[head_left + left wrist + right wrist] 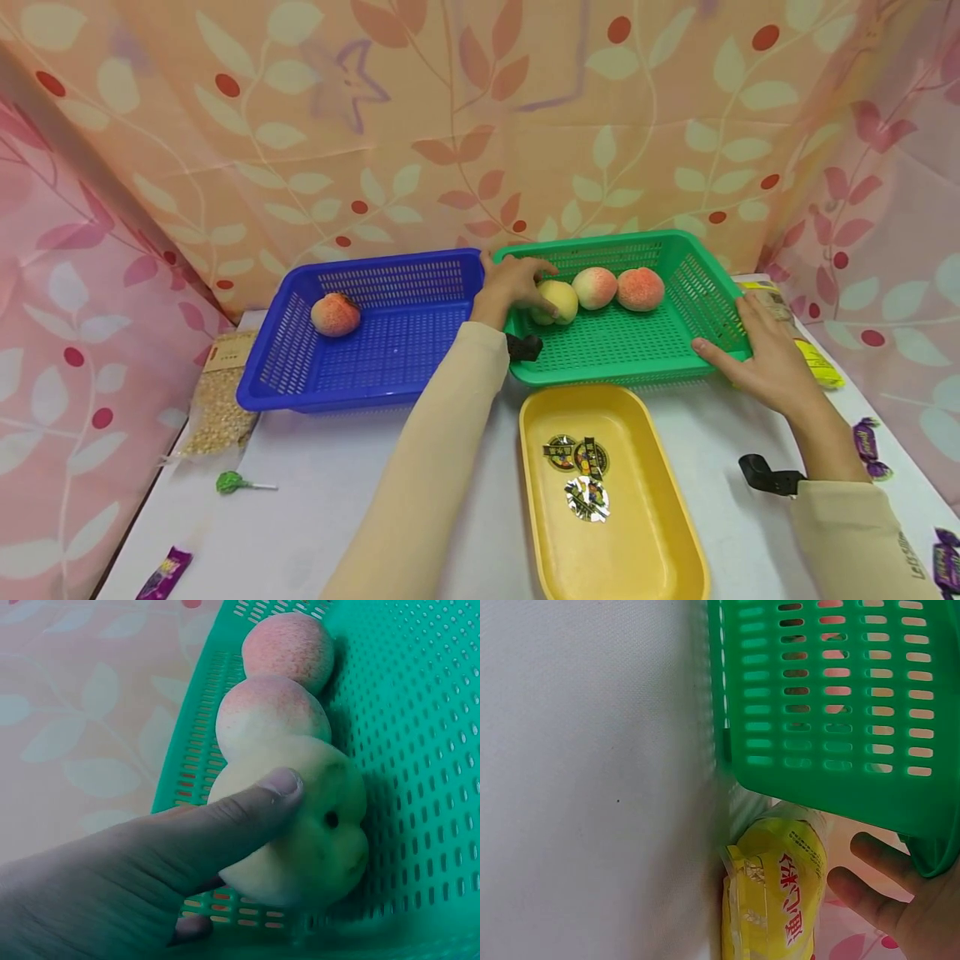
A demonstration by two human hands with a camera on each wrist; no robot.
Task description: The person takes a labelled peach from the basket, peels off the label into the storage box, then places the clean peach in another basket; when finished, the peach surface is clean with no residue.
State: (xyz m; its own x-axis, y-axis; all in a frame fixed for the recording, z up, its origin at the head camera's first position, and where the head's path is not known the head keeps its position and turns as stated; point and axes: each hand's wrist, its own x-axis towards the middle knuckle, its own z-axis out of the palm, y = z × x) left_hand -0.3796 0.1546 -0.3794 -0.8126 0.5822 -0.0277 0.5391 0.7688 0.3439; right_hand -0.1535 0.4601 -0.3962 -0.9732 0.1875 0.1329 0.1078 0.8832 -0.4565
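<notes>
Red lettering on yellow packet [776, 900], beside right hand [900, 900]

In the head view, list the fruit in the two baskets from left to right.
Peach in the blue basket → yellow peach gripped by the left hand → pale pink peach → red peach, the last three lying in a row in the green basket.

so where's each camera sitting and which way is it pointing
Head: above the white table, looking forward and down at the green plastic basket; both sleeved arms, left hand and right hand show.
Left wrist: behind the thumb, facing the pale yellow peach it grips.
Right wrist: low beside the basket's wall, facing the yellow snack packet; fingertips show.
Shared: all show the basket; head and left wrist both show the peach.
</notes>
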